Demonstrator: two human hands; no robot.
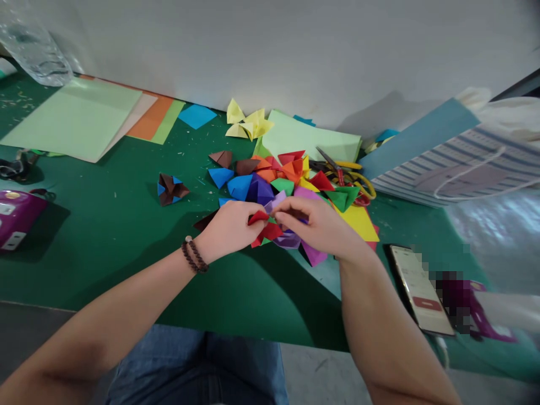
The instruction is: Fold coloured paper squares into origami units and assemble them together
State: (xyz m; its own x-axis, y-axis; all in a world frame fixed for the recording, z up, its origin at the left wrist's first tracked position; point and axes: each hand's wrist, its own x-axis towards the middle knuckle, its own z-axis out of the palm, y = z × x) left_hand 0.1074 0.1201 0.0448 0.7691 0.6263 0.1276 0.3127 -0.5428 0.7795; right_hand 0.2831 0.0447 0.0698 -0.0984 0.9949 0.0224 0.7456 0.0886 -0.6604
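Between my hands is a folded paper piece (270, 230) in red with green showing. My left hand (232, 224) pinches its red flap from the left. My right hand (310, 222) has its thumb and fingers pinched together at the piece's right side; the fingertips partly hide what they grip. Right behind the hands lies a pile of folded paper pieces (258, 190) in blue, purple, orange, red, green and pink. Off to the left stands a separate brown and blue folded piece (171, 189). Yellow folded pieces (250, 121) sit near the wall.
Paper sheets (71, 115) lie at the back left, near a clear plastic bottle (36, 48). Yellow-handled scissors (363, 183) rest beside a striped paper bag (455, 152). A phone (422, 289) lies at the right, and a purple object (19, 216) at the left.
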